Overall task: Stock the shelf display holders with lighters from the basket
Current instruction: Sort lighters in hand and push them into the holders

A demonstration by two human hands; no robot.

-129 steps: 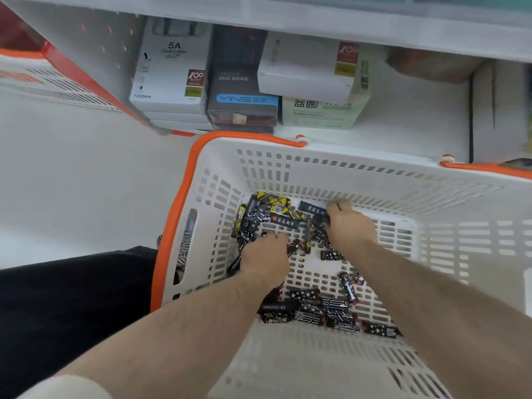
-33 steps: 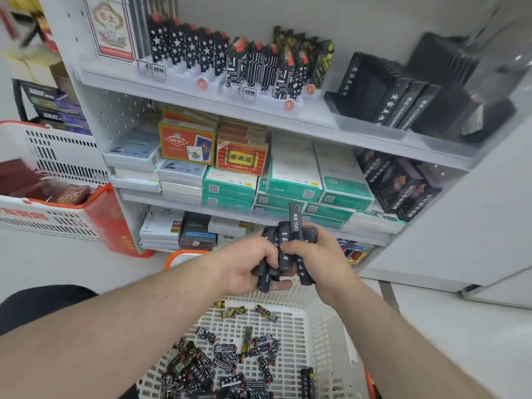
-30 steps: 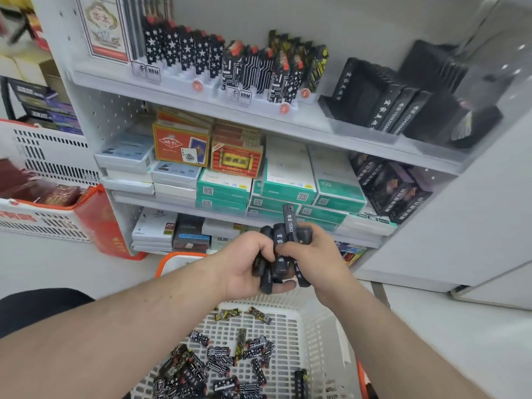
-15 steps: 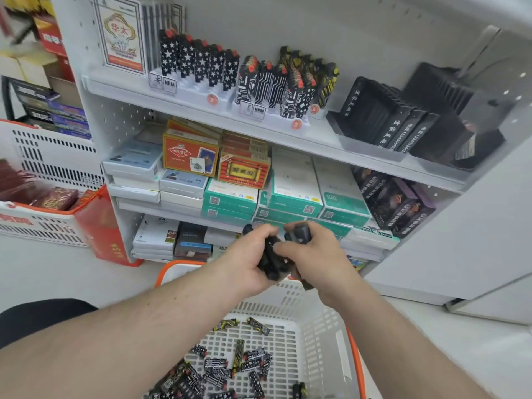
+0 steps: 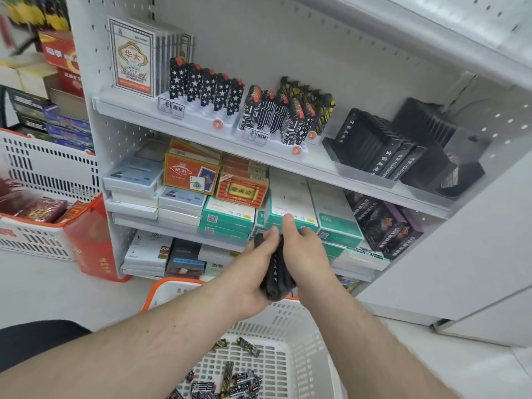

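Lighters (image 5: 277,269), a black bundle, sit clamped between the left hand (image 5: 250,279) and right hand (image 5: 303,254), both curled round it, above the basket (image 5: 299,341) at 6 o'clock, where patterned lighters lie loose. At 11 o'clock, star-print lighters (image 5: 205,84) stand over an "NBM" tag (image 5: 177,108). At 2 o'clock, black display holders (image 5: 383,145). Teal boxes (image 5: 227,217) sit just behind the hands.

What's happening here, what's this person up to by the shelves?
A person is restocking lighters. Both hands, the left hand and the right hand, grip a bundle of plain black lighters above a white basket that holds more patterned lighters. On the top shelf, display holders already carry rows of lighters; the bundle is not yet placed.
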